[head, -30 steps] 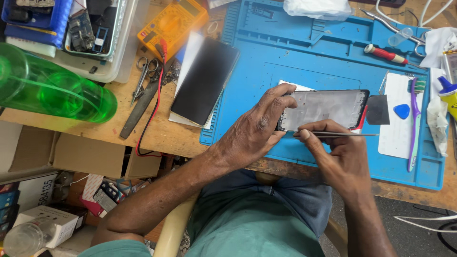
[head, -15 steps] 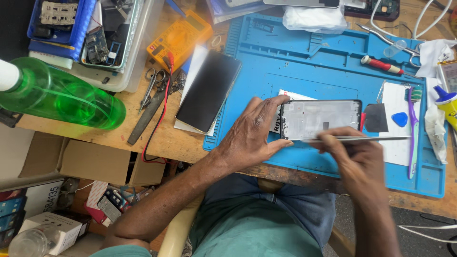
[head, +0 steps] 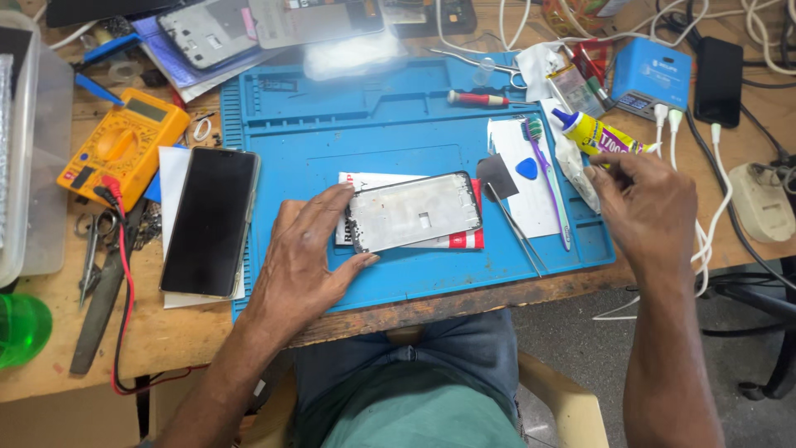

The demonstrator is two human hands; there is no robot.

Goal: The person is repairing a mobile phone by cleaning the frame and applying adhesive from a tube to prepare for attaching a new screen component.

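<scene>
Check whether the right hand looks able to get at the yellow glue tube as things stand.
Probably yes. The right hand hovers open right beside the yellow glue tube, fingertips almost at its body; nothing lies between them, only the white cloth underneath.

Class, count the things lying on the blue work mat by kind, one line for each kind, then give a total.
Phone frame, under the left hand: 1
Tweezers: 1
Toothbrush: 1
Red-handled screwdriver: 1
Blue pick: 1
Dark square piece: 1
Total on the blue mat: 6
</scene>
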